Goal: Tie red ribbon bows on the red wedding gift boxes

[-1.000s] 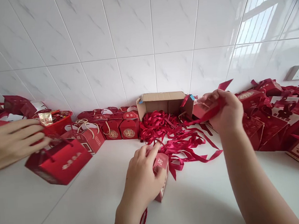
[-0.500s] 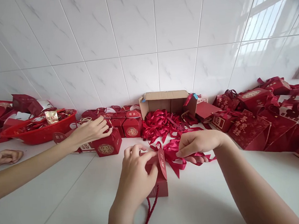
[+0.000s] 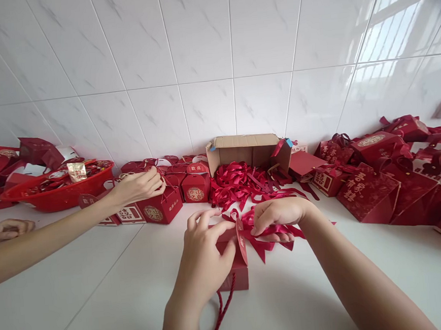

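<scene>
A small red gift box [image 3: 235, 281] stands on the white table in front of me. My left hand [image 3: 204, 250] is closed around its upper part, covering much of it, with thumb and fingers by the raised printed flap [image 3: 241, 239]. A twisted red cord handle [image 3: 227, 307] hangs from the near side. Just right of the flap, my right hand [image 3: 278, 215] pinches a red satin ribbon [image 3: 251, 234] between thumb and fingers. More ribbon [image 3: 263, 248] lies loose beneath and behind that hand.
A cardboard box [image 3: 249, 141] spills red ribbons [image 3: 233, 182] by the tiled wall. Another person's hand [image 3: 143, 185] holds a cord above a red box [image 3: 161, 210] at left. Beyond are a red basin [image 3: 51, 198] of wrapped sweets and, at right, finished-looking red boxes [image 3: 369, 191].
My right hand has moved left, closer to the flap, with the ribbon. My left hand stays on the gift box. The other person's box has shifted slightly and turned.
</scene>
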{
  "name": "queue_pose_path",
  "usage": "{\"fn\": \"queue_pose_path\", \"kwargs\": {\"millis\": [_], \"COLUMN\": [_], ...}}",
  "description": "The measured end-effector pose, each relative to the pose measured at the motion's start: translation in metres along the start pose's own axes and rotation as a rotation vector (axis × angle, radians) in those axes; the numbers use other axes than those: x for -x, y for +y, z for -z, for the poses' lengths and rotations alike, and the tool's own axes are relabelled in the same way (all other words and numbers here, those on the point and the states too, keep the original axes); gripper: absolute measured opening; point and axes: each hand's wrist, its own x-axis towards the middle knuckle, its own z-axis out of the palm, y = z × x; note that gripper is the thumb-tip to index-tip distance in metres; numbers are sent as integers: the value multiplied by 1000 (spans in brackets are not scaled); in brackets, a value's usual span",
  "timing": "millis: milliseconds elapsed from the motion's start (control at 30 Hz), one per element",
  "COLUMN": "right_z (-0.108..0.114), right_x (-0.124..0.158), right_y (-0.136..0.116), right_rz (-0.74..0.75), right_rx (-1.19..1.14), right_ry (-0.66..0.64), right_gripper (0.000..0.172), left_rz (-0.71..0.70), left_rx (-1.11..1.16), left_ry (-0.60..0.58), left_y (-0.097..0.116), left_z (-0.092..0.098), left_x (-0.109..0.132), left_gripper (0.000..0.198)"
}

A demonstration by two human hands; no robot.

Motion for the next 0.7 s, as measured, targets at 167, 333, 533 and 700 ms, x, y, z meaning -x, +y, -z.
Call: {"fn": "queue_pose_path", "kwargs": {"millis": [167, 333, 533, 700], "right_z": [-3, -8, -20, -30], "right_x": [-5, -3, 1, -9], "right_y": [-3, -6, -11, -21], "right_rz": [1, -50, 205, 509], "right_rx": [-17, 223, 465, 297], "right_ry": [47, 122, 680, 591], "right_gripper": [37, 42, 47, 28], "left_rz": [-9, 11, 93, 114], "left_rx": [13, 32, 149, 194], "left_ry": [25, 142, 376, 415], "left_y": [2, 2, 5, 3], "left_z": [0, 2, 7, 11], "left_x": [-1, -3, -5, -1], "left_gripper": [17, 18, 18, 19]}}
